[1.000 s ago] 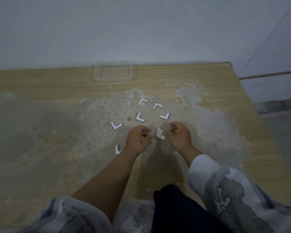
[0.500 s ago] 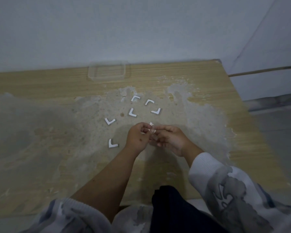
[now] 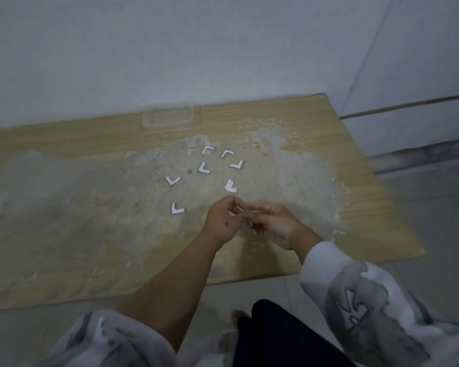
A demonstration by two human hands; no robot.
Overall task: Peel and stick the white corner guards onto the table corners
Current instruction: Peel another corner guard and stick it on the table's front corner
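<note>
Seven guards (image 3: 231, 185): I see them loose on the table (image 3: 355, 197), just beyond my hands.
Left hand (image 3: 223, 221): pinching something tiny.
Right hand (image 3: 272, 225): pinching it too; blurred.
Risk: fumbled backing, adhesive sticks to fingers.

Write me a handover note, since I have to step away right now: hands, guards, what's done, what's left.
Hands: the left hand and right hand meet fingertip to fingertip above the table. They seem to pinch something small and thin, too blurred to identify.
Things: seven white corner guards lie loose mid-table, just beyond the hands. A clear tray sits at the far edge.
Done: no guard is visibly stuck; the two right-side table corners in view look bare.
Left: peel the guards and stick them onto the corners.
</note>
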